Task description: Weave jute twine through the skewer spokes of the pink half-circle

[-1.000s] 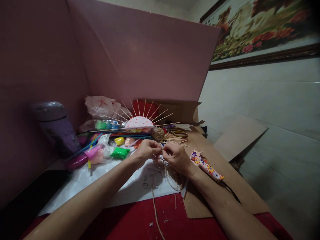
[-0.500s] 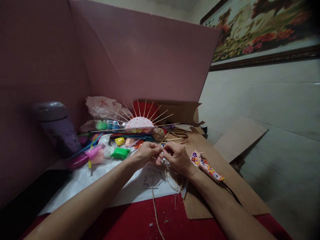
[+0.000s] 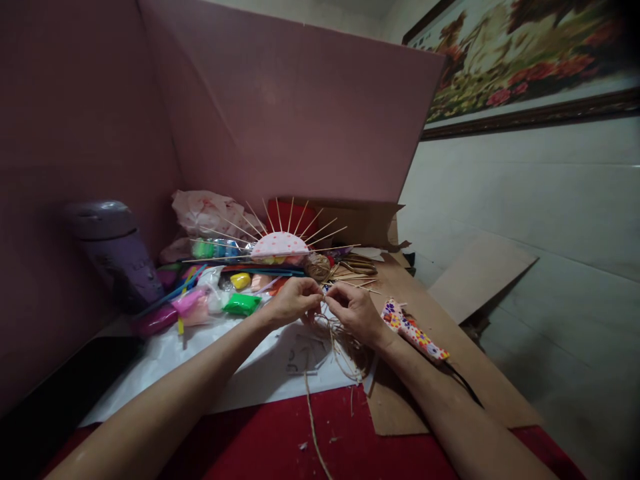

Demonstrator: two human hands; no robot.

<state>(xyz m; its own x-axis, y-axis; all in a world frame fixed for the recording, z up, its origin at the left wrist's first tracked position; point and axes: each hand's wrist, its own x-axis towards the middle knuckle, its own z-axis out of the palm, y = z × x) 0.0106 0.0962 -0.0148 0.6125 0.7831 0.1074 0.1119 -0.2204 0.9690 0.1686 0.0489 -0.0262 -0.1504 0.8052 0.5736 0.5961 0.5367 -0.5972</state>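
Note:
My left hand point(image 3: 299, 300) and my right hand point(image 3: 354, 310) meet fingertip to fingertip over the middle of the table. Both are closed in a pinch on twine, of which only a tiny bit shows between the fingers. Loose loops of tan twine point(image 3: 345, 350) lie beneath the right hand, and a single strand of it point(image 3: 313, 427) runs down over the red cloth toward me. Beyond the hands is a pink dotted half-disc point(image 3: 280, 245) with thin sticks fanning out from its curved edge.
A flower-patterned glue gun point(image 3: 415, 333) rests on brown cardboard point(image 3: 480, 380) at the right. Clay packets, one of them green point(image 3: 241, 305), lie at left near a purple bottle point(image 3: 117, 253). A twine ball point(image 3: 318, 267) and loose sticks point(image 3: 357, 283) sit behind the hands. Red cloth point(image 3: 260, 440) covers the near table.
The fingertips have shifted slightly, and the right hand's fingers look straighter and closer to the left's. Otherwise the scene stands as before.

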